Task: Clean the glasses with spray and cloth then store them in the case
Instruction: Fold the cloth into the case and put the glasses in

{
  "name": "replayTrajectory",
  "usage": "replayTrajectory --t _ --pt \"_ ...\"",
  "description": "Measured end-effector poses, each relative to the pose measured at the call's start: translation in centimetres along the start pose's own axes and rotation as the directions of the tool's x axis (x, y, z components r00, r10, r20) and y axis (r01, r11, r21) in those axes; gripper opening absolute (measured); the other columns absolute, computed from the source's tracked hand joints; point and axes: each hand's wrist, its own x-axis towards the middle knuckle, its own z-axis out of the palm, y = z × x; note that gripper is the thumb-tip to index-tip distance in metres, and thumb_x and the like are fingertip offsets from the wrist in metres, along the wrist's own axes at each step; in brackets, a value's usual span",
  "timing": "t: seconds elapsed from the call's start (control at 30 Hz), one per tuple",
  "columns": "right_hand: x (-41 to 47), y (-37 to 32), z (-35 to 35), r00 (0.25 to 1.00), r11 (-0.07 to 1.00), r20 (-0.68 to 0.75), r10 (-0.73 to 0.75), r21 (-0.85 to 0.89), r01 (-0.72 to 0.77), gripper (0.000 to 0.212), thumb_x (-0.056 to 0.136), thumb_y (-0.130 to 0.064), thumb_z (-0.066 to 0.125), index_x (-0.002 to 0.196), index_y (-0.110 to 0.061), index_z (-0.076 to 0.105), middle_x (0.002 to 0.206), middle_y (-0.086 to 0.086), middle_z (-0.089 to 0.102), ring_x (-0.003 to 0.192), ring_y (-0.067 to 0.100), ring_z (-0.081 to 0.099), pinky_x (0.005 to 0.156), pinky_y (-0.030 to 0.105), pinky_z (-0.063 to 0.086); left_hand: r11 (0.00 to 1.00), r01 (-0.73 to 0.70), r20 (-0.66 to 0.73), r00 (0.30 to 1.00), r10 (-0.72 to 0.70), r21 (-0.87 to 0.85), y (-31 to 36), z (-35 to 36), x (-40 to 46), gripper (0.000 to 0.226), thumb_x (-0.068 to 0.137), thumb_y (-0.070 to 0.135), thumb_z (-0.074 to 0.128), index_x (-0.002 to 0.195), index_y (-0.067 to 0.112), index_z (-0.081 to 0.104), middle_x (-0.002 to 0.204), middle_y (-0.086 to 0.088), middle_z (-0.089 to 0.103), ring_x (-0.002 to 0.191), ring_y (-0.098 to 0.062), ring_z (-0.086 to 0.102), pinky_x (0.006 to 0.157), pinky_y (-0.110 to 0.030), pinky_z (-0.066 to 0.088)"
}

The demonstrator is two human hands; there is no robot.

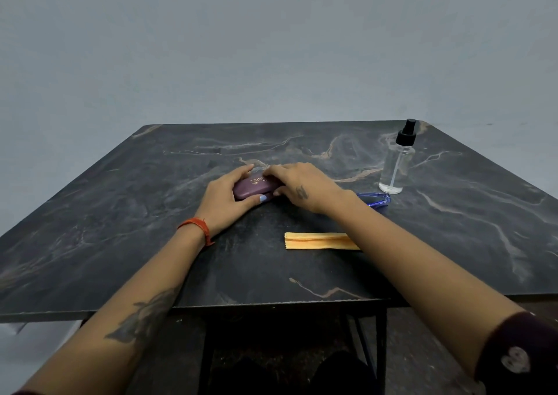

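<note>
Together, our left hand [225,197] and right hand [297,186] clasped the purple case [252,188] at the table's [120,213] middle, apparently prying it open. We judged cleaning not yet begun: the blue glasses [376,200] lay just beside our right wrist, the folded cloth [317,240] nearer us, the spray bottle [397,162] beyond.

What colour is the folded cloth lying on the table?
Yellow-orange; the cloth shows clearly in the head view.
</note>
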Motion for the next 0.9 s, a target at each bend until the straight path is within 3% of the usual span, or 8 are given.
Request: replayTrajectory --t 0.37,0.5,0.6,0.9 --pt "1.1 1.7 -1.7 0.984 0.986 -0.052 -0.168 -0.021 0.167 0.037 0.099 -0.021 0.045 0.134 -0.014 0.05 0.126 0.009 0.06 0.111 0.027 0.056 0.092 0.036 0.042 0.998 -0.038 0.002 0.999 0.038 -0.043 0.0 -0.3 0.0 0.083 0.065 0.028 0.082 0.136 0.027 0.04 0.131 -0.001 0.052 0.116 -0.012 0.05 0.098 -0.024 0.039" --pt "2.1 2.1 -1.5 0.988 0.988 -0.063 -0.143 0.05 0.147 0.035 0.1 -0.02 0.043 0.132 -0.009 0.052 0.126 0.012 0.055 0.111 0.028 0.054 0.09 0.035 0.04 0.995 -0.049 0.019 0.999 0.051 -0.092 -0.1 -0.2 -0.1 0.089 0.061 0.039 0.082 0.135 0.043 0.032 0.132 0.0 0.047 0.118 -0.018 0.049 0.099 -0.042 0.046" --pt "2.9 2.2 -1.5 0.993 0.989 -0.044 -0.113 0.094 0.117 0.033 0.1 -0.019 0.042 0.129 -0.009 0.053 0.125 0.01 0.056 0.112 0.026 0.052 0.09 0.032 0.039 0.994 -0.083 0.019 0.996 0.084 -0.069 -0.2 -0.3 -0.2 0.084 0.058 0.055 0.072 0.132 0.05 0.032 0.13 0.002 0.045 0.118 -0.015 0.048 0.099 -0.042 0.045" --pt "4.1 2.1 -1.0 1.0 0.974 -0.021 -0.021 0.225 0.026 0.029 0.101 -0.021 0.04 0.123 -0.011 0.055 0.12 0.009 0.061 0.109 0.024 0.055 0.088 0.032 0.042 0.991 -0.009 0.059 0.998 0.017 -0.136 -0.7 -0.4 0.4 0.086 0.052 0.059 0.074 0.126 0.064 0.029 0.127 -0.002 0.041 0.117 -0.021 0.05 0.098 -0.044 0.047"
